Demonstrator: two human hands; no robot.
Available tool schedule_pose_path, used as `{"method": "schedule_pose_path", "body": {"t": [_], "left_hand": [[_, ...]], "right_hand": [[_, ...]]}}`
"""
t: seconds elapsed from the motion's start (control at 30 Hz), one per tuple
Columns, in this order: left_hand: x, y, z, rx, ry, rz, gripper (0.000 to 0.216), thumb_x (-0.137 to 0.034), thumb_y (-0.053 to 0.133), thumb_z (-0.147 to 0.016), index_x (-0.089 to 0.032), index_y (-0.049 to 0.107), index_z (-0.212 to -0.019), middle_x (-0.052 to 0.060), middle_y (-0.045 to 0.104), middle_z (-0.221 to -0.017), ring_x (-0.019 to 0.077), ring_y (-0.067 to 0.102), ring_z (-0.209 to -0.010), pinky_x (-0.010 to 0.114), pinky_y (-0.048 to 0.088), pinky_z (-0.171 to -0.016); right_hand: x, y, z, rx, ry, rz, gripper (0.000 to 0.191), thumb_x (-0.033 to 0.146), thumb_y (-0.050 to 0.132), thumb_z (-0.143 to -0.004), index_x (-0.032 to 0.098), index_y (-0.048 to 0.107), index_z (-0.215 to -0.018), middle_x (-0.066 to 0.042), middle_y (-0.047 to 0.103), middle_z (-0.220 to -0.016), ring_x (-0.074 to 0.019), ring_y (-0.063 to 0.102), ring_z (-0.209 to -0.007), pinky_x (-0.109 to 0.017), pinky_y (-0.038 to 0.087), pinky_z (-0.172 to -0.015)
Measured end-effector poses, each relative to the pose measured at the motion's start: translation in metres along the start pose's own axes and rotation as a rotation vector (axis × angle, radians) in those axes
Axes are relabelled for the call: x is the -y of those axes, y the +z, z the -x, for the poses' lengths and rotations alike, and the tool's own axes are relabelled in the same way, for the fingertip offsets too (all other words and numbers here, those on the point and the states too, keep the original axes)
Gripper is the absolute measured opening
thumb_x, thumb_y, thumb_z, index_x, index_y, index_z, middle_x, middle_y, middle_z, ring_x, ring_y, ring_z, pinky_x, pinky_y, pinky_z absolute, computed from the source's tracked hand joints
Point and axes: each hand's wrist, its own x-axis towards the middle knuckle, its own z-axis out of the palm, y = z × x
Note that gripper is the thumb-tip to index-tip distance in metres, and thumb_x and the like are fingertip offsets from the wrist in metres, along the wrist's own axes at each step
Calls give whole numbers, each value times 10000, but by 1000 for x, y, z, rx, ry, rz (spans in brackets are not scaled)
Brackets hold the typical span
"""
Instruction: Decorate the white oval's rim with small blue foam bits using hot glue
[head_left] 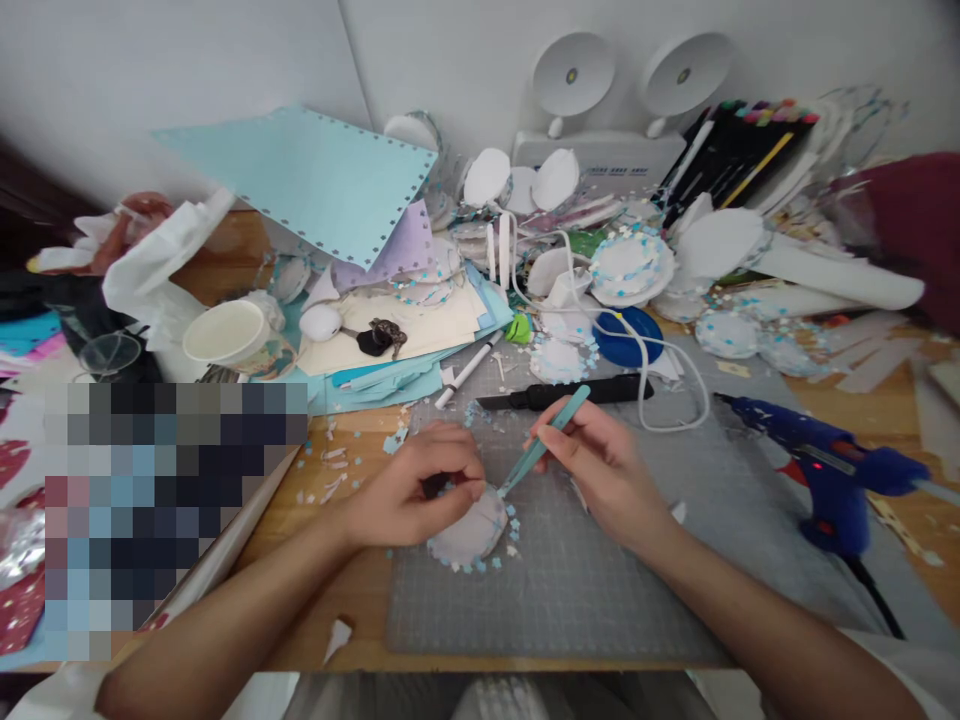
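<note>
My left hand (412, 490) curls its fingers over a white round paper disc (469, 535) edged with small blue flowers, pinning it on the grey cutting mat (585, 590). My right hand (592, 465) grips teal tweezers (546, 440) like a pen. The tweezer tips touch the disc's upper edge beside my left fingertips. Tiny blue flower pieces lie around the disc.
A blue glue gun (825, 465) lies at the mat's right edge with its cord trailing. A black craft knife (570, 393) and a white pen (469, 370) lie behind my hands. Paper sheets, a paper cup (225, 335), finished discs and markers crowd the back.
</note>
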Motion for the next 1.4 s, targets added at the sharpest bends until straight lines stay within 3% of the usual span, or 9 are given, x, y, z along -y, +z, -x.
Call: {"method": "schedule_pose_path", "body": {"t": [0.37,0.8,1.07,1.4], "left_hand": [[6,6,0,-73,30,-16,227,-212,613,-837,-139,568,-627,13,563,-632,114,511,-645,264,393,-676],[8,7,1,-73,37,-47,258,-209,569,-864,-142,549,-616,13,547,-622,112,494,-632,271,389,-670],[7,7,5,90,55,-242,266,-236,451,-942,-135,605,-750,49,596,-723,149,541,-752,307,380,-768],[-7,-1,3,-24,68,-292,205,-240,473,-922,-152,654,-957,85,633,-871,177,560,-851,310,419,-799]], "right_hand": [[-2,0,2,10,6,2,168,356,630,-827,194,585,-831,20,588,-731,-84,570,-629,-217,471,-597],[1,-10,-5,-168,-82,-66,128,332,655,-805,208,631,-827,14,594,-776,-90,563,-644,-225,454,-593],[3,-12,-8,-214,-134,-119,108,312,633,-819,205,628,-802,11,592,-756,-90,536,-636,-211,443,-567],[11,-10,-12,-170,-188,-297,107,304,619,-817,201,617,-789,4,559,-762,-102,525,-673,-210,452,-563]]}}
